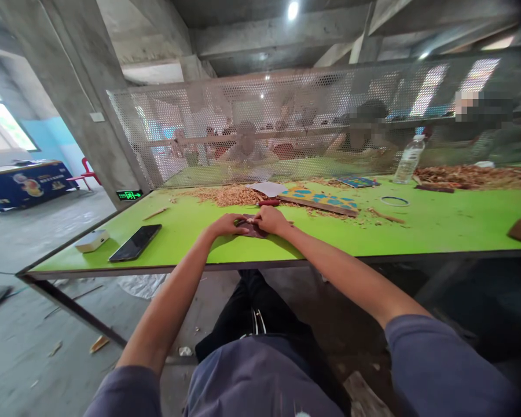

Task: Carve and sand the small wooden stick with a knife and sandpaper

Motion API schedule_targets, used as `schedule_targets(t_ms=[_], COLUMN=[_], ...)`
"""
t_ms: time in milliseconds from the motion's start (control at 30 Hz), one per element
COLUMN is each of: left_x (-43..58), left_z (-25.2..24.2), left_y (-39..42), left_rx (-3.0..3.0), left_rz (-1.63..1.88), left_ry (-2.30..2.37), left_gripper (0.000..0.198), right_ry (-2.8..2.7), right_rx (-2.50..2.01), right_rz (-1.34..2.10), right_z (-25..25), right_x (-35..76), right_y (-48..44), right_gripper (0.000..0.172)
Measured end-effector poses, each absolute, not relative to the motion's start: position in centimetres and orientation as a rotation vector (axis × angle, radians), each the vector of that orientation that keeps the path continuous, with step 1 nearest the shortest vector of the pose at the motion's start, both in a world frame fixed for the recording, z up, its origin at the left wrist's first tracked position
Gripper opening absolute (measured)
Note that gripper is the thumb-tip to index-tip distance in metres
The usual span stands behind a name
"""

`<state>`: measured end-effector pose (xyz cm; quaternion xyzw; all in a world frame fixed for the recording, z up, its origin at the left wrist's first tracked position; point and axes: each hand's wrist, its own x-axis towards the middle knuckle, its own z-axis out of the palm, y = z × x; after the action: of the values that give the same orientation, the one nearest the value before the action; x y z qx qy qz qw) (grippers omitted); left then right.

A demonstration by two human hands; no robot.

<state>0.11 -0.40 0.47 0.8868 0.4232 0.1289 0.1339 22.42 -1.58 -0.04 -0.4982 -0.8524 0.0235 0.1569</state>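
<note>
A dark brown sheet (256,231), which looks like sandpaper, lies on the green table near its front edge. Over it, my right hand (271,220) is closed in a pinch on a small pale piece (250,220), apparently wood. From the other side my left hand (227,224) has its fingers curled to the same piece, with the thumb low against the sheet. Most of the piece is hidden by my fingers. Just beyond my right hand lies a red-handled tool (268,203), its working end unclear.
Wood shavings (228,196), a white paper (268,189) and a yellow-blue patterned board (319,200) lie behind my hands. A phone (135,242) and a small white box (92,241) are left; a bottle (410,160) and tape ring (395,201) are right. A perforated screen (191,127) borders the back.
</note>
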Motion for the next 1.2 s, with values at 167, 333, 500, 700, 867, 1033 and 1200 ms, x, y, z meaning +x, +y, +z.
schedule_targets(t_ms=[167, 333, 500, 700, 867, 1033, 1200], left_x=[0.2, 0.3, 0.3, 0.1, 0.1, 0.0, 0.1], left_z=[0.4, 0.4, 0.4, 0.4, 0.3, 0.3, 0.4], left_y=[-0.3, -0.3, -0.3, -0.2, -0.2, -0.2, -0.3], left_rx=[2.566, 2.557, 2.56, 2.561, 2.555, 2.554, 2.565], left_rz=[0.365, 0.363, 0.373, 0.37, 0.368, 0.375, 0.359], left_ry=[1.243, 1.231, 1.239, 1.233, 1.227, 1.237, 1.259], left_gripper=[0.068, 0.066, 0.067, 0.067, 0.069, 0.067, 0.069], right_ry=[-2.412, -2.437, -2.377, -2.395, -2.435, -2.437, -2.395], right_rx=[-1.353, -1.289, -1.354, -1.285, -1.181, -1.199, -1.283], right_rz=[0.039, 0.046, 0.03, 0.061, 0.043, 0.023, -0.003], right_z=[-0.2, -0.3, -0.5, -0.6, -0.8, -0.8, -0.7], right_x=[22.5, 22.4, 22.5, 22.6, 22.5, 22.7, 22.7], right_y=[-1.4, -1.2, -1.1, -0.8, -0.6, -0.4, -0.3], right_gripper=[0.037, 0.033, 0.04, 0.037, 0.032, 0.034, 0.042])
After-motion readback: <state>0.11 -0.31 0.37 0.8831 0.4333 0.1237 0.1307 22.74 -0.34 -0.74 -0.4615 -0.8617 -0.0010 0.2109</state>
